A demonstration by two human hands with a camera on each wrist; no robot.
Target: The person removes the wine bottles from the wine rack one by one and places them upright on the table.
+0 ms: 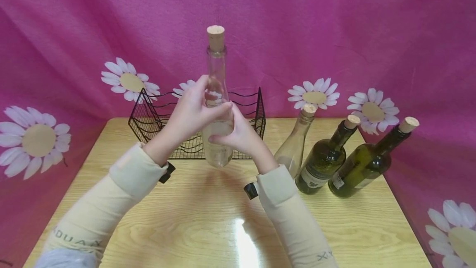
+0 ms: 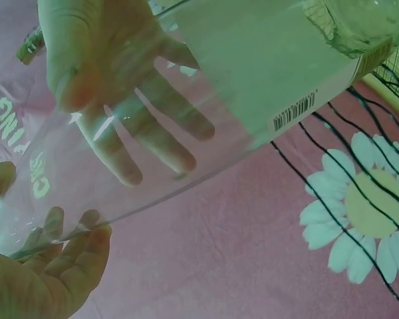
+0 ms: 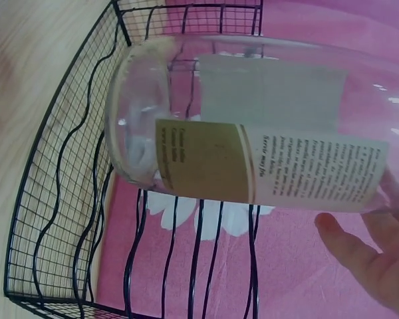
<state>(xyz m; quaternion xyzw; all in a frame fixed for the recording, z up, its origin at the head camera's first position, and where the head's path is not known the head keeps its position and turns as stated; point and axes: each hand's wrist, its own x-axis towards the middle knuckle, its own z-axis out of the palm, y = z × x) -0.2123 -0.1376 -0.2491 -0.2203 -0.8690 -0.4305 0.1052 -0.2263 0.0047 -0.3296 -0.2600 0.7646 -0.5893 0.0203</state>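
Both hands hold a clear glass bottle [image 1: 218, 154] upright, with a cork [image 1: 216, 38] in its mouth. My left hand [image 1: 198, 108] grips the upper body just below the neck. Lower down, my right hand [image 1: 242, 133] wraps the other side, its fingers showing through the glass in the left wrist view. A paper label [image 3: 266, 166] with small print runs along the bottle, and a barcode [image 2: 294, 110] is on its edge. Behind the bottle stands a black wire rack [image 1: 186, 150] with wavy bars, partly hidden by the hands.
Right of the hands, another clear corked bottle [image 1: 295, 148] stands on the wooden table [image 1: 178, 222]. Beside it are two dark green corked bottles, one nearer [image 1: 321, 160] and one farther right [image 1: 362, 168]. Pink cloth [image 1: 260, 20] with daisies hangs behind.
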